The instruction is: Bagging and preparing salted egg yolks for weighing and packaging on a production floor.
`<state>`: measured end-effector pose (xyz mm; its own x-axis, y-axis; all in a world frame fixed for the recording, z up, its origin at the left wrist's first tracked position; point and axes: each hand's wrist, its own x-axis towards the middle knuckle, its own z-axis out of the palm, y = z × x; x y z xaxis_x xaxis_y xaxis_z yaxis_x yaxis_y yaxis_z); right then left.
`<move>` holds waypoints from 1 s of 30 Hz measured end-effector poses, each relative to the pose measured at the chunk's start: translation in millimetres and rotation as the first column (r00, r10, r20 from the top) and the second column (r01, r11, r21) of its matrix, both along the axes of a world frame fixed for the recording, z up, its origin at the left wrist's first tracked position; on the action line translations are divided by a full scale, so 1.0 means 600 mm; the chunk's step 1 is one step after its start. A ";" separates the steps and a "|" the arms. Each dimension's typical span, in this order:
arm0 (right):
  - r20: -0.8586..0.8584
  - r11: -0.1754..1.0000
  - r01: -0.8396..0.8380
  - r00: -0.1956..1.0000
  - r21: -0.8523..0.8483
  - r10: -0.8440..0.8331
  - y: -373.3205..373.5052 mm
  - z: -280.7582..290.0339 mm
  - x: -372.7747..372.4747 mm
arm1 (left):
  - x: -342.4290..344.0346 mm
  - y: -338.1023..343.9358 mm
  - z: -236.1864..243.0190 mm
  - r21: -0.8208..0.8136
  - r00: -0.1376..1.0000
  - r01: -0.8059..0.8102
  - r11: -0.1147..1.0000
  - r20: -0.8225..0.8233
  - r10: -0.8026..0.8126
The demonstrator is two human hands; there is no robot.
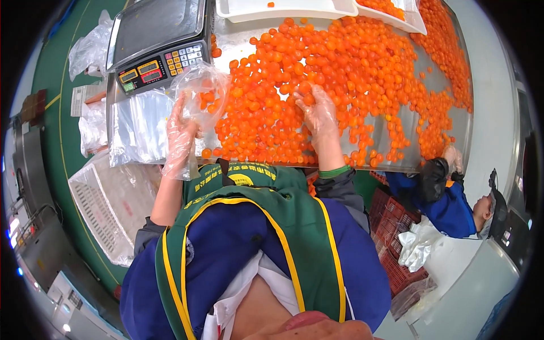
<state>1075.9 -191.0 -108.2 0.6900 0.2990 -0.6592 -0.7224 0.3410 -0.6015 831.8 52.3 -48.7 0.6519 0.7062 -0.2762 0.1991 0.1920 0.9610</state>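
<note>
Many glossy round orange balls [266, 85], much like egg yolks, lie spread over the metal table [391, 127]. My left hand [182, 129], in a clear plastic glove, grips a clear plastic bag [190, 79] near its edge. The bag stands open toward the balls, and a few orange ones show in or behind its film. At the middle of the heap, my gloved right hand [320, 113] curls its fingers round at least one orange ball [309, 99]. The palm side is partly hidden. A stack of flat clear bags [139, 122] lies left of my left hand.
A digital scale [161, 42] stands at the far left. White trays [289, 8] sit along the far edge. A co-worker's gloved hand [451, 158] reaches the table's right end. Below are a white crate [105, 204] at left and red crates [391, 221] at right.
</note>
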 end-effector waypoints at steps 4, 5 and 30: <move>-0.025 0.991 0.080 0.997 0.110 -0.078 0.005 -0.006 -0.015 | -0.006 0.003 0.002 0.011 0.998 0.021 1.000 -0.057 -0.021; -0.050 0.983 0.123 0.992 0.140 -0.117 0.007 -0.008 -0.016 | -0.007 0.003 0.002 0.021 0.999 0.016 1.000 -0.038 -0.015; -0.029 0.896 -0.209 0.971 0.392 0.239 0.103 0.070 -0.075 | -0.027 0.023 -0.024 -0.007 0.994 -0.105 0.994 -0.036 0.105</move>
<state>1031.1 -129.2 -66.0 0.5287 0.6793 -0.5090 -0.8442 0.3582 -0.3987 815.7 66.4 -62.9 0.5639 0.7677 -0.3045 0.2110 0.2225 0.9518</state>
